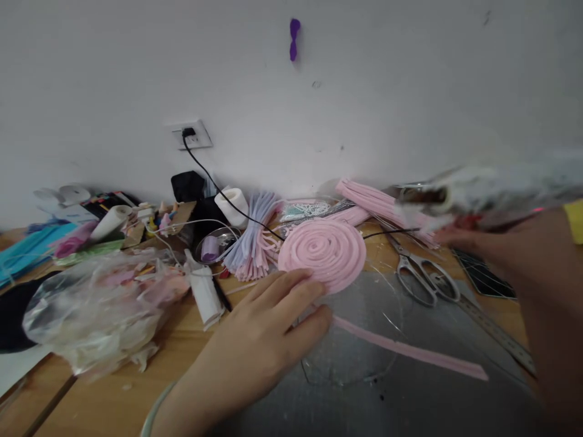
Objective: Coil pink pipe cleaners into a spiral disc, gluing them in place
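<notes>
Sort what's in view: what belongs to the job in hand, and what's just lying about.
Seemingly in use:
- pink coil, its edge held by the left hand
- pink strip
- blurred tool in the right hand

Apparently lying about:
- scissors
- ruler
- plastic bag
- white roll

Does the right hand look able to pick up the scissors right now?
Probably not straight away: the right hand seems occupied, gripping a blurred tool, perhaps a glue gun. The way itself looks free, though; the scissors lie close by with their handles uncovered.
</notes>
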